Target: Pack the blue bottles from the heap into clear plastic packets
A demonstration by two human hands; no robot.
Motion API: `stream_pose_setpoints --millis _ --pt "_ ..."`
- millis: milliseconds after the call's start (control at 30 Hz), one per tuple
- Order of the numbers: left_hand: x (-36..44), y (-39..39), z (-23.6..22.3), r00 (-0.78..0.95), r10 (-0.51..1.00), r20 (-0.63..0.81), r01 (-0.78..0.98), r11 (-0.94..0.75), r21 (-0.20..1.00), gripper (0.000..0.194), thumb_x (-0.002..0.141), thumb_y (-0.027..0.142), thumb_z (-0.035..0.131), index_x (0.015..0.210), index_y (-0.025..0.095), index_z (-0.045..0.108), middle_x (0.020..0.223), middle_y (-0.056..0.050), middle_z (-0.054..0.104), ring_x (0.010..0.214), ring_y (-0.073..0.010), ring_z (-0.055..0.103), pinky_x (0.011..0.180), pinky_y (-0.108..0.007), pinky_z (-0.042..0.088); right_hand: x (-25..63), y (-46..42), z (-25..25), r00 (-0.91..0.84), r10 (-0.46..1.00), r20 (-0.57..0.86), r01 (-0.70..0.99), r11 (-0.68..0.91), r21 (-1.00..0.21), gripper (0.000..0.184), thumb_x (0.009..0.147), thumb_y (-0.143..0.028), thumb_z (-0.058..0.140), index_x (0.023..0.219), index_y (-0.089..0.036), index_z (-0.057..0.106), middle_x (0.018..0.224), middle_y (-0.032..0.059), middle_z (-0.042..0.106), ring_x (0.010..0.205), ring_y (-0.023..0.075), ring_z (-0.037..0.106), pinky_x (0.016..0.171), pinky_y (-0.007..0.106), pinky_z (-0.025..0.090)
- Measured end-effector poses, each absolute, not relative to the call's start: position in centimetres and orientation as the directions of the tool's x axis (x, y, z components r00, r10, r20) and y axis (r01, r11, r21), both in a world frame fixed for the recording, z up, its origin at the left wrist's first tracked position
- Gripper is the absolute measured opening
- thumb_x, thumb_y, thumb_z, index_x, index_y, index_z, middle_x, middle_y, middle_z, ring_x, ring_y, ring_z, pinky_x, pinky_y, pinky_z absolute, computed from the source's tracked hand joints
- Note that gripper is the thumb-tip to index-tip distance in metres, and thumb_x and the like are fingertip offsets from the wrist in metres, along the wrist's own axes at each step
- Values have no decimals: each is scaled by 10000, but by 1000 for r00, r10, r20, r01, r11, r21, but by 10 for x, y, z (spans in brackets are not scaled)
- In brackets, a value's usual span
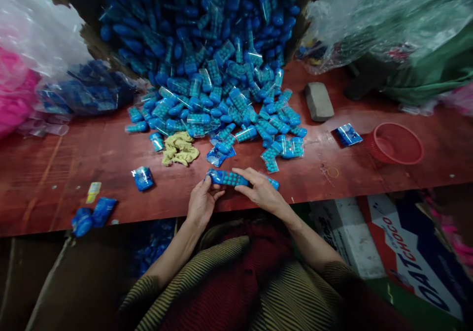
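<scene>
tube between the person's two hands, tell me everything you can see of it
The tube looks like clear plastic, with rows of small turquoise balls showing through its wall. The end by the left hand is darker blue and shiny; whether that is cap or wrapper is unclear. It lies sideways near the front edge of the red table. The left fingers grip the blue end; the right hand's thumb and fingers cover the other.

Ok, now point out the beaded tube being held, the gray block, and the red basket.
Beaded tube (231,179): head view, on the clear side with beads showing.
Gray block (320,102): head view, middle of its upper face.
Red basket (397,144): head view, on its bare inside.
</scene>
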State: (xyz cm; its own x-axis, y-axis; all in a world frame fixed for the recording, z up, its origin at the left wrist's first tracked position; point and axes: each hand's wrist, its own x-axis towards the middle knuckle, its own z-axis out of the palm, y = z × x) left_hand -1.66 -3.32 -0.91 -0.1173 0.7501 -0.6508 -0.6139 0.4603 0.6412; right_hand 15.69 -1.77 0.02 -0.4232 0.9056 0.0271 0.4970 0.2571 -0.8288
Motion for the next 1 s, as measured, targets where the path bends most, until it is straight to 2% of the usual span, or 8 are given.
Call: stream_pose_setpoints --millis 200,333,533,633,733,867,1000 --pt "-20 -35 -13 -99 776 -623 -621 442 648 193 734 302 686 728 146 574 532 21 611 563 -129 636 574 -246 538 158 -16 4 -394 919 -19 476 186 -860 427 831 -236 592 1253 -236 532 1170 68 620 1067 210 577 928 398 445" --pt "-22 -34 -13 -99 779 -619 -623 436 649 194 726 297 693 720 143 577 524 19 614 556 -125 632 574 -243 540 157 -17 3 -399 917 9 484 218 -847 437 842 -223 573 1275 -234 515 1130 69 623 1043 208 580 917 396 454" --pt "-21 -36 -17 -111 800 -590 -618 409 671 293 639 357 757 742 137 593 533 19 616 563 -125 626 574 -244 541 156 -18 2 -392 919 38 467 235 -852 455 835 -200 574 1285 -218 513 1088 73 622 1012 206 585 906 390 461" --pt "-18 -38 -18 -160 821 -548 -588 366 721 331 606 378 773 740 129 602 590 13 641 548 -101 608 562 -220 524 154 -19 -3 -397 918 -2 397 170 -902 443 832 -231 581 1271 -234 526 1145 60 619 1011 198 593 914 382 463" --pt "-13 -40 -17 -189 824 -533 -570 350 744 359 577 378 790 768 136 607 684 -2 679 598 -117 633 572 -226 519 148 -22 -12 -351 936 -6 352 126 -928 420 844 -245 567 1262 -232 531 1143 60 620 1012 194 598 912 368 474" --pt "-8 -40 -14 -93 804 -587 -636 406 656 366 602 374 780 829 144 606 753 -17 697 681 -144 658 630 -253 525 136 -36 -23 -315 942 117 472 262 -842 418 903 -218 464 1321 -215 473 1111 102 586 1036 218 584 901 380 495" --pt "-9 -34 -12 -43 771 -636 -692 436 576 262 634 280 771 768 141 594 733 -5 687 665 -128 646 625 -243 515 130 -46 -26 -390 915 105 579 332 -744 471 927 -238 393 1397 -214 372 1181 145 527 1022 260 592 796 391 548"
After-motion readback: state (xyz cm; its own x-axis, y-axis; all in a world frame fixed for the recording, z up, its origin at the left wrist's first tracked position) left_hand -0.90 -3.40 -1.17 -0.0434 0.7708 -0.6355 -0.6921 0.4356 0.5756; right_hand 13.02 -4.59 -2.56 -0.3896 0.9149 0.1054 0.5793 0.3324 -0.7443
